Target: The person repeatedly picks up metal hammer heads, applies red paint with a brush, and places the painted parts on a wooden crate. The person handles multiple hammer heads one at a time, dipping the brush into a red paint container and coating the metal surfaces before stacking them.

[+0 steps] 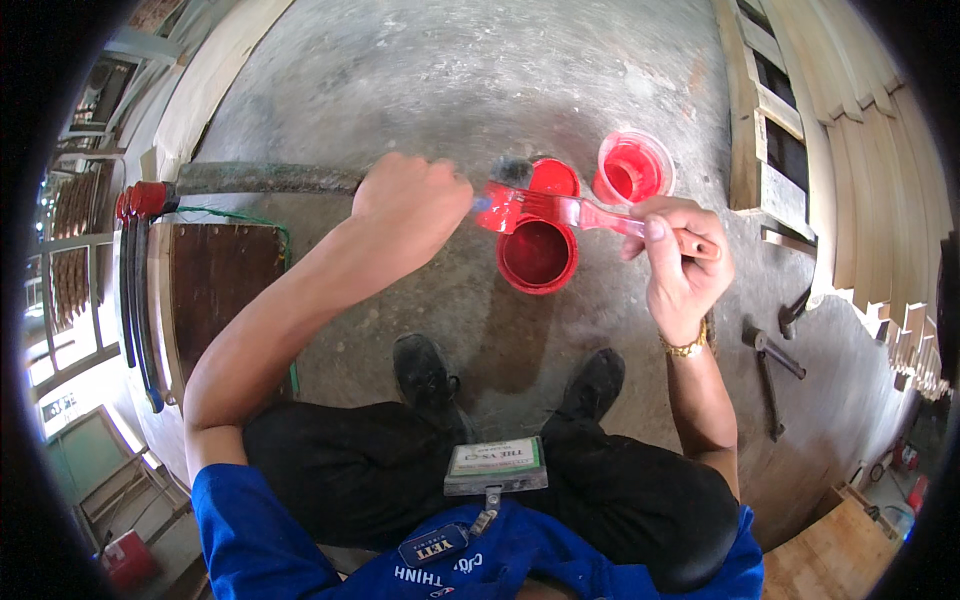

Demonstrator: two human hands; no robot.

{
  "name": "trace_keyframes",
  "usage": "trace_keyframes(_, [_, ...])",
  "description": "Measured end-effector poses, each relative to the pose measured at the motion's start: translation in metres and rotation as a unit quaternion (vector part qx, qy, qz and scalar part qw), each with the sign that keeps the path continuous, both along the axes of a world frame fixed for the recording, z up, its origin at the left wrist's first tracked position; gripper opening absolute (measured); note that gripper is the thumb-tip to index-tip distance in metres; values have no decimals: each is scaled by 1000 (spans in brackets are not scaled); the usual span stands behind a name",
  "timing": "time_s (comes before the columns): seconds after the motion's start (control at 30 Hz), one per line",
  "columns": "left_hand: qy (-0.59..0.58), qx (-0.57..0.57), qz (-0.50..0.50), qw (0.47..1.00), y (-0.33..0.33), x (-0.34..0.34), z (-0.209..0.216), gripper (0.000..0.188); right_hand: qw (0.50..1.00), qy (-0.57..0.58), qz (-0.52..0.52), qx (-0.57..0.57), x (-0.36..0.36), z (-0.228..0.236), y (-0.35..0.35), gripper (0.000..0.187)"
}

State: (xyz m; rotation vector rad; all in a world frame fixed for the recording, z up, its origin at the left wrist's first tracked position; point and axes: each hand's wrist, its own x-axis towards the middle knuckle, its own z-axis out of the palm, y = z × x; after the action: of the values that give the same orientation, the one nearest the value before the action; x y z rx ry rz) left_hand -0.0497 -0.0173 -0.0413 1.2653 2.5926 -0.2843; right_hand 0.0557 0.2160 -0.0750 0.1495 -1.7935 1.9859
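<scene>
My right hand (685,250) is closed round the handle of a paintbrush (590,215), held level above the floor. Wet red paint coats its bristles, which point left and come close to my left hand (412,205). That hand is a fist with its fingers turned away, so what it grips is hidden; a small bluish blur shows by the bristles. Below the brush stands an open red paint can (538,285), with a red lid (555,175) behind it. A clear plastic tub (664,160) with red paint inside stands to the right.
A grey bar (265,178) runs left from my fist. Several long dark bars with red ends (150,198) lean beside a brown board (225,290). Metal tools (778,355) lie on the concrete floor at right, near stacked pale wood (860,170). My shoes (425,370) flank the can's near side.
</scene>
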Motion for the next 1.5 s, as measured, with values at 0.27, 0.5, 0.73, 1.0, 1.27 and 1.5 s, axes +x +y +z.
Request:
trace_keyframes(0.27, [-39,61,25,997,-2,6,8,16,997,-60,-26,-29,-1,-34,11,3])
trace_keyframes(0.5, [-7,143,32,989,-3,9,6,24,992,-26,-92,-79,15,-26,31,6])
trace_keyframes(0.73, [-12,207,28,978,2,15,6,30,989,-37,-81,-119,9,-24,25,6])
trace_keyframes(1.0, [-17,230,54,972,2,17,10,30,985,-19,-167,-36,24,-19,57,5])
trace_keyframes(1.27, [-23,208,44,977,10,21,4,28,963,58,-19,263,21,21,25,12])
trace_keyframes(1.5, [-11,208,22,978,7,22,1,28,958,149,33,243,20,25,21,19])
